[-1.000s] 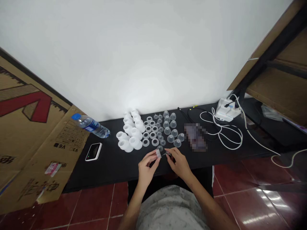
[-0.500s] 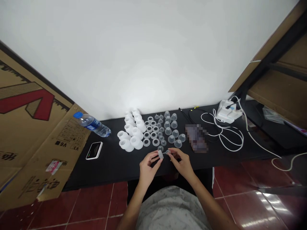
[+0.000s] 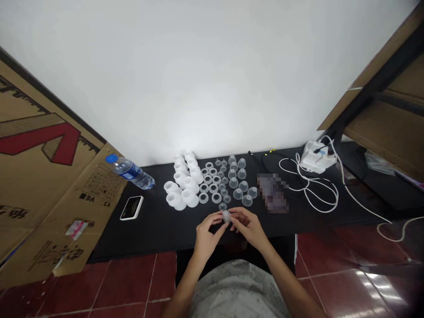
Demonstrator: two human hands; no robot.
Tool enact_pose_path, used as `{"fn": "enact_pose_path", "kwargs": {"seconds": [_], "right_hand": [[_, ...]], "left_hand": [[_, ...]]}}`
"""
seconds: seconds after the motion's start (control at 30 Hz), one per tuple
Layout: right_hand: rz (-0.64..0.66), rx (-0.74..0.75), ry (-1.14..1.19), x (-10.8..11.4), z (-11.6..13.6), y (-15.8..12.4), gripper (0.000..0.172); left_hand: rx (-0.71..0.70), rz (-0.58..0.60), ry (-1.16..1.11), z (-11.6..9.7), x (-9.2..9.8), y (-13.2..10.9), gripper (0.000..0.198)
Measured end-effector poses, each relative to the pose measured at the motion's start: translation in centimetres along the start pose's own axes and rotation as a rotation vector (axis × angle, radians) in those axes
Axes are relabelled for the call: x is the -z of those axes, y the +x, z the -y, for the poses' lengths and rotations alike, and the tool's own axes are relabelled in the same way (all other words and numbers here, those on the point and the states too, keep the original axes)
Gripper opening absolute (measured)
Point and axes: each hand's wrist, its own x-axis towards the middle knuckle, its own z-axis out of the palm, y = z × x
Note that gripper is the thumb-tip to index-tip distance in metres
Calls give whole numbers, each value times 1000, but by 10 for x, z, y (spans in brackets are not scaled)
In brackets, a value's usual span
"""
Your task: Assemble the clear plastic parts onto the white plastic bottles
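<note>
Both my hands meet over the front of the black table (image 3: 152, 234). Between their fingertips is a small transparent plastic cylinder (image 3: 226, 216). My left hand (image 3: 207, 234) grips it from one side and my right hand (image 3: 248, 225) from the other. Just beyond them stands a small transparent cup (image 3: 222, 206). Farther back lie rows of white silicone funnels (image 3: 180, 179), transparent plastic rings (image 3: 212, 181) and transparent domed cups (image 3: 236, 183). Fingers hide part of the cylinder.
A water bottle with a blue cap (image 3: 130, 171) lies at the table's back left, near a white-rimmed phone (image 3: 131, 207). On the right are a pixelated object (image 3: 272, 193) and a white charger (image 3: 316, 157) with looped cable (image 3: 319, 194). Cardboard (image 3: 49, 176) leans at left.
My hands have drawn closer and now wrap the small piece, which has moved slightly right. The whole view has shifted a little as my head moved.
</note>
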Motion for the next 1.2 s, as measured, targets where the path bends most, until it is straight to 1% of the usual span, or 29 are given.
{"fn": "enact_pose_path", "kwargs": {"seconds": [0.1,0.37,0.5,0.6,0.7,0.87,0.93,1.0,1.13,1.2], "right_hand": [[39,-32,49,-3,1,1,37],[62,-29,-1,5,-6,-1,38],[76,-17,-20,6,-6,-1,40],[76,6,-68,5,-5,-1,41],[76,35,-143,5,-3,-2,37],[0,143,-321,2,0,-2,29],[-10,192,-360,0,1,-2,32],[8,217,-389,-1,2,-3,39],[86,186,-416,0,1,-4,43],[91,164,-410,1,0,-4,44]], "left_hand": [[-2,7,56,-1,1,1,19],[-51,61,56,-8,4,1,18],[-59,39,74,-9,5,2,17],[-47,23,72,-8,5,2,17],[-32,20,60,-8,4,2,18],[-1,29,42,-5,4,1,20],[-4,31,54,-4,4,1,19],[-15,26,71,-4,4,0,18],[-34,23,81,-5,4,0,16],[-38,23,82,-6,4,1,16]]}}
